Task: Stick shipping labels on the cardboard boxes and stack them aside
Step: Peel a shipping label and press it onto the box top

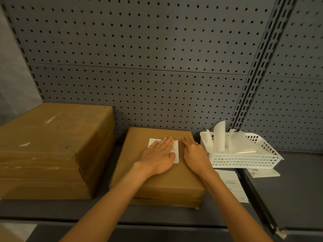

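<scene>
On top of the flat brown cardboard box [157, 172] in the middle of the dark grey metal shelf [288, 198], the left hand [158, 154] lies with straight, close fingers pressed flat over the white rectangular shipping label [176, 151], while the right hand [194, 152] rests just beside it on bare cardboard, fingers gently bent and holding nothing. Most of the label is hidden under the palm; its long axis appears to run from the shelf's front edge toward the perforated back panel [157, 67], roughly square with the box. Judging by this, the label is stuck and being smoothed, and this box is not yet stacked. Toward the shelf's left end stands a taller pile of larger brown cardboard boxes [52, 151], probably the stack. Right of the box sits a white plastic mesh basket [244, 160] holding curled translucent backing sheets [232, 140], with more white printed labels [230, 184] lying near the front edge, so further boxes likely remain.
</scene>
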